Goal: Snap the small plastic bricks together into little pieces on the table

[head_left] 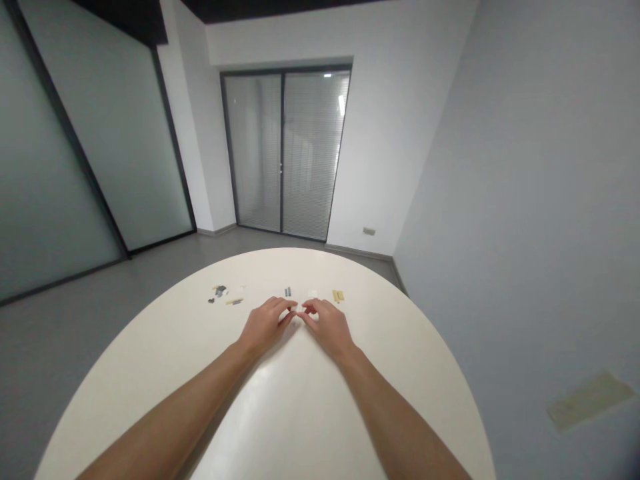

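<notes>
Both hands meet low over the middle of a round white table [280, 427]. My left hand [269, 323] is closed, thumb and fingers pinched at a small pale piece [299, 309] too tiny to name. From the other side, my right hand [325, 324] pinches at the same spot, its fingertips nearly touching those of the left. Just beyond the hands lie small grey pieces [288, 292] and a white piece [313, 294]. Tan flat pieces [339, 295] rest to the right of them.
Left on the table are a cluster of dark grey pieces [220, 291], a small black piece [211, 301] and a tan and grey strip [235, 302]. A glass door [283, 153] stands beyond the table. A plain wall [530, 200] rises close on the right.
</notes>
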Motion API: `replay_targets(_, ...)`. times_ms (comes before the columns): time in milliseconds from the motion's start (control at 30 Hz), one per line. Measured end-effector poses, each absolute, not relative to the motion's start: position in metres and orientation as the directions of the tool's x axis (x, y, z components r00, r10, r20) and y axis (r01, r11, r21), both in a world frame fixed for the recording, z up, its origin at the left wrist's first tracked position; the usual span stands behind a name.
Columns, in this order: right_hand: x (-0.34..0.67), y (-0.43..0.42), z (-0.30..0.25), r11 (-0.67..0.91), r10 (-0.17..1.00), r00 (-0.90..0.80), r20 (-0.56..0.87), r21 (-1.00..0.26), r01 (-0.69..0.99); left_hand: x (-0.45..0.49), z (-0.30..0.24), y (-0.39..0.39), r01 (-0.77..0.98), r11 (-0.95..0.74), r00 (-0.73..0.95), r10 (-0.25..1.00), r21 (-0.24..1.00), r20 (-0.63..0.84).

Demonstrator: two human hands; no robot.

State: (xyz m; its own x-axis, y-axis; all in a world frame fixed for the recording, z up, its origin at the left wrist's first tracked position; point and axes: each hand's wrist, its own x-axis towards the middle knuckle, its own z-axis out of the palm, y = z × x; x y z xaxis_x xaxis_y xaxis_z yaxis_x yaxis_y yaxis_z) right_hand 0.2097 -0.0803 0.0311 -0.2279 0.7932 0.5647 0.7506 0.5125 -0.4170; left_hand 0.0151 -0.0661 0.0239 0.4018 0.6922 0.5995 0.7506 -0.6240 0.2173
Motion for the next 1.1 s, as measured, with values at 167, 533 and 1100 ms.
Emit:
replay_targets(167,0.2100,-0.0808,0.0321,0.526,0.792,-0.251,0.557,-0.412,0.744,0.0140,0.0207,-0.0643,0.738,-0.634,0.406,0.692,0.233,0.597)
replay_targets(533,0.2098,-0.0830,0.0348,0.523,0.798,-0.260,0.543,-0.410,0.747,0.0138,0.0204,-0.0639,0.723,-0.649,0.414,0.681,0.236,0.605)
replay_targets(1100,0.2111,-0.0803,0.0306,0.519,0.803,-0.265,0.534,-0.406,0.752,0.0144,0.0235,-0.0666,0.741,-0.634,0.405,0.686,0.222,0.604)
